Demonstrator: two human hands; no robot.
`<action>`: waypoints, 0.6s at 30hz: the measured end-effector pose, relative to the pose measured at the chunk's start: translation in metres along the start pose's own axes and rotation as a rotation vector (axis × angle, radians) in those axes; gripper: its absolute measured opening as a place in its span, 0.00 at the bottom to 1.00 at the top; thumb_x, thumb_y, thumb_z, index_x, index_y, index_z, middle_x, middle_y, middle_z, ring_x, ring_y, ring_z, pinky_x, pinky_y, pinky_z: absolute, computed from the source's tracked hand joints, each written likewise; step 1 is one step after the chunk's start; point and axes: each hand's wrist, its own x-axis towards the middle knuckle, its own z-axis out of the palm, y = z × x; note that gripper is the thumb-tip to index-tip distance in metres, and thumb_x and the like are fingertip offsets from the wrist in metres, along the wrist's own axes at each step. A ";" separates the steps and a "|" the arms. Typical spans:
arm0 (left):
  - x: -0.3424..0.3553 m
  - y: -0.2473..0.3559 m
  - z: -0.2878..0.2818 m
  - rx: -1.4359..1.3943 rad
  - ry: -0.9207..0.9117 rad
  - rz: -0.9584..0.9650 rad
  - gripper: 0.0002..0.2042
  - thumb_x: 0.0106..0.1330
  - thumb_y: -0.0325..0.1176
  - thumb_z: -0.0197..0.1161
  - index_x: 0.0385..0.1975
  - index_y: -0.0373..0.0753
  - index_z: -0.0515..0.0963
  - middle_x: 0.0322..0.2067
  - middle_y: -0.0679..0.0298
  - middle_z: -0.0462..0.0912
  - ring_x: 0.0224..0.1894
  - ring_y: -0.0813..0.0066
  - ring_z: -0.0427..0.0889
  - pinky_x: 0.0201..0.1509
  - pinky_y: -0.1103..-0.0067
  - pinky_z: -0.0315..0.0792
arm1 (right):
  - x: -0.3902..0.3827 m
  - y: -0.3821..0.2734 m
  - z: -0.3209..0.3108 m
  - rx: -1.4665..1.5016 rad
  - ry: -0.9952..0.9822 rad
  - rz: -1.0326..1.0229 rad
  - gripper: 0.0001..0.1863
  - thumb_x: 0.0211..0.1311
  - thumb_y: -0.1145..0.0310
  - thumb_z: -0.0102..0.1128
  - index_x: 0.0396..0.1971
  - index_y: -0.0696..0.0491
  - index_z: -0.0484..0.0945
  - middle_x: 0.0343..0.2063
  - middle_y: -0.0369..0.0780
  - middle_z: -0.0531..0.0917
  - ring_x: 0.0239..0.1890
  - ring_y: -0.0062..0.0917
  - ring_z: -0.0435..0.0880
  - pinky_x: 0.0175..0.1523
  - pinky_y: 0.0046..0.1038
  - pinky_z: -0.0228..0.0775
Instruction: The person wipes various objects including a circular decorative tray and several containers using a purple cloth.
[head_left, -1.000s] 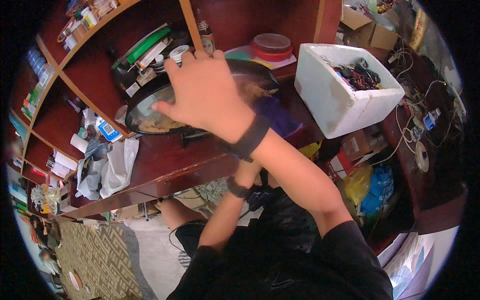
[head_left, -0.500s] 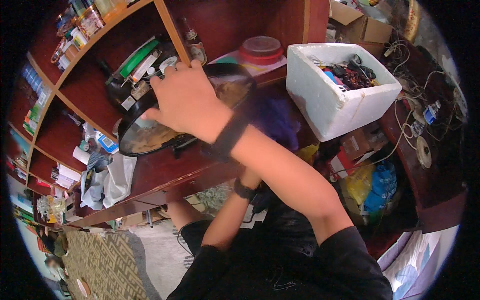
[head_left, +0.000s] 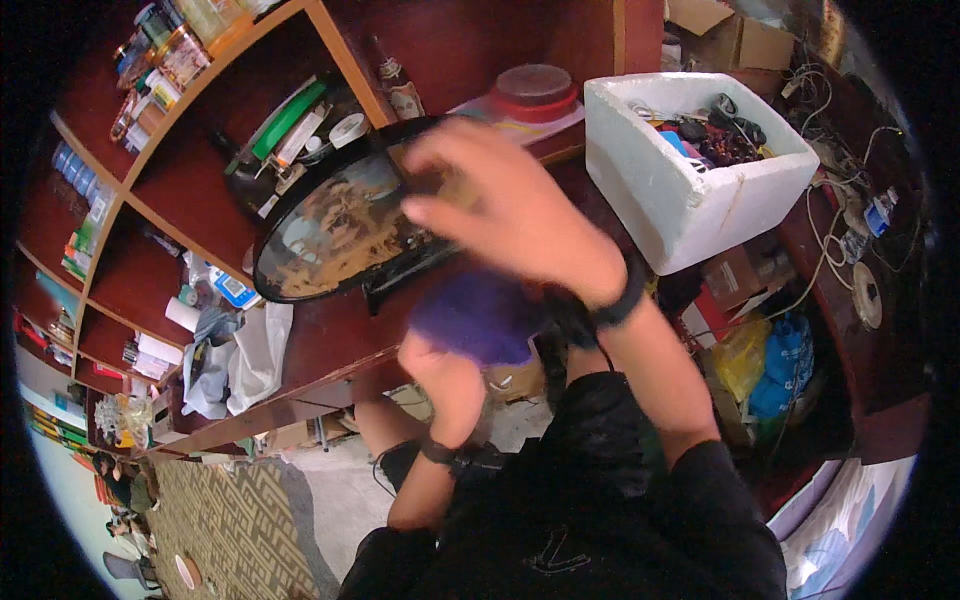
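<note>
Indoors, at a reddish desk [head_left: 325,345], left grip [head_left: 446,385] clasps cloth [head_left: 470,320]; right [head_left: 530,212] gapes, hold unclear.

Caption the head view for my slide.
Left hand holding a purple cloth, right hand blurred before one end of a black-rimmed oval picture.

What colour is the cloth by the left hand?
The cloth is purple; the head view shows it best.

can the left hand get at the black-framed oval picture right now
Probably yes: the left hand, holding a purple cloth, is near the black-framed oval picture, whose left part looks uncovered; the right hand overlaps only its right end.
</note>
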 end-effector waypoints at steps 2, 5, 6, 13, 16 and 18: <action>0.002 0.001 0.001 -0.030 -0.042 0.078 0.07 0.63 0.18 0.66 0.40 0.31 0.82 0.40 0.63 0.87 0.41 0.75 0.84 0.48 0.75 0.79 | -0.054 -0.017 -0.002 0.131 0.121 0.127 0.21 0.61 0.61 0.70 0.49 0.56 0.76 0.43 0.48 0.78 0.50 0.46 0.78 0.57 0.40 0.72; 0.008 0.018 0.011 0.116 -0.039 0.115 0.06 0.63 0.19 0.66 0.38 0.32 0.83 0.40 0.63 0.87 0.43 0.73 0.84 0.52 0.73 0.79 | -0.116 -0.055 0.003 0.218 0.072 0.438 0.26 0.64 0.64 0.67 0.58 0.59 0.70 0.50 0.51 0.76 0.57 0.47 0.76 0.63 0.39 0.69; 0.011 0.019 0.008 0.267 -0.182 0.174 0.06 0.61 0.19 0.66 0.37 0.32 0.84 0.39 0.63 0.87 0.43 0.74 0.84 0.52 0.73 0.79 | -0.135 -0.056 0.014 0.321 0.140 0.493 0.28 0.65 0.64 0.66 0.61 0.60 0.68 0.52 0.51 0.76 0.58 0.47 0.76 0.65 0.38 0.67; 0.062 0.075 0.014 0.799 -0.860 0.466 0.07 0.52 0.21 0.68 0.32 0.33 0.86 0.31 0.57 0.87 0.31 0.68 0.85 0.37 0.77 0.76 | -0.176 -0.032 0.035 0.876 0.316 0.803 0.19 0.75 0.70 0.55 0.60 0.59 0.68 0.52 0.40 0.78 0.54 0.23 0.76 0.61 0.28 0.69; 0.090 0.098 0.012 0.864 -0.621 0.890 0.04 0.55 0.21 0.63 0.27 0.33 0.84 0.29 0.55 0.87 0.30 0.64 0.85 0.38 0.76 0.77 | -0.161 -0.032 -0.002 0.940 0.305 0.898 0.13 0.77 0.70 0.53 0.57 0.55 0.71 0.47 0.35 0.78 0.50 0.15 0.75 0.57 0.22 0.69; 0.118 0.114 0.013 0.817 -0.579 0.957 0.10 0.53 0.16 0.55 0.28 0.33 0.83 0.32 0.54 0.88 0.33 0.59 0.87 0.42 0.72 0.79 | -0.161 -0.023 -0.006 1.157 0.471 0.892 0.13 0.79 0.68 0.50 0.58 0.54 0.72 0.49 0.35 0.79 0.50 0.17 0.77 0.57 0.23 0.71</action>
